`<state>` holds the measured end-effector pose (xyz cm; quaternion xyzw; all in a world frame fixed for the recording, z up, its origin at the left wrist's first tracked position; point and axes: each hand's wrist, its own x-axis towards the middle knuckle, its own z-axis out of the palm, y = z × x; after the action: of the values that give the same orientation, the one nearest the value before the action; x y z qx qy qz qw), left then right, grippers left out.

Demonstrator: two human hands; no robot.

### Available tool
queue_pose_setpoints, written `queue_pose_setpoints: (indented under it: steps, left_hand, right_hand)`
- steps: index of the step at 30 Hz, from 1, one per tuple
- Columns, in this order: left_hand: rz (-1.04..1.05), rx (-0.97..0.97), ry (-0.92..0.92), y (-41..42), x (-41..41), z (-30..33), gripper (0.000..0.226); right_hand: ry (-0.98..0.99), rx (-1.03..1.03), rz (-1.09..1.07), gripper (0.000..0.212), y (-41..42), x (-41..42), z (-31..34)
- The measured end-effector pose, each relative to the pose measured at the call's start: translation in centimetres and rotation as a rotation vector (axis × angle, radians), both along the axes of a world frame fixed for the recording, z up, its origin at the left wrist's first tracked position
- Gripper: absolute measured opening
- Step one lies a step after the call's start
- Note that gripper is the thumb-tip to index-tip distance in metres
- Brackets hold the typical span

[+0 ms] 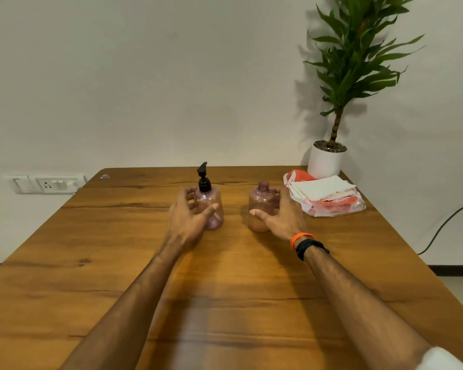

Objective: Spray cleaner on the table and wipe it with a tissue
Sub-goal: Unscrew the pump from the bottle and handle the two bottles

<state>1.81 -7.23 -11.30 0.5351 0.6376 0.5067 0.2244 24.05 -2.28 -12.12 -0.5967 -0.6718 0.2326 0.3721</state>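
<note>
A person's left hand [187,217] reaches across a wooden surface [96,263] with fingers spread and loosely curved around the near side of a pink translucent pump bottle [210,206], thumb in front and fingertips behind; whether the fingers actually touch the plastic cannot be told. The right hand [281,214], likewise spread, cups a second pink bottle without a cap [259,206], thumb at its lower front and fingers wrapping toward the far side; contact here is also unclear. An orange band [298,237] and a black band [309,248] circle the right wrist.

Both bottles stand upright, side by side but apart, toward the far middle of the surface, the pump bottle topped by a black dispenser head. Just right of the capless bottle lies an opened plastic packet of tissues [326,196], white sheets showing on top. Behind it, at the far right corner, a potted plant [329,158] stands in a white pot. A wall socket panel [47,184] sits low on the wall at left.
</note>
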Motion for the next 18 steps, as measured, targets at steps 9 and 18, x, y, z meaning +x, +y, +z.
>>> queue_pose_setpoints:
  steps: [9,18]
  left_hand:
    - [-0.002,0.019,0.036,-3.0,-0.9,-0.9,0.078]
    - [0.001,0.038,-0.005,-3.1,-0.7,-1.4,0.077]
  right_hand:
    - [0.007,-0.015,0.016,0.086,-0.3,0.0,0.3]
    - [-0.023,0.480,0.041,0.047,-3.0,-3.2,4.3]
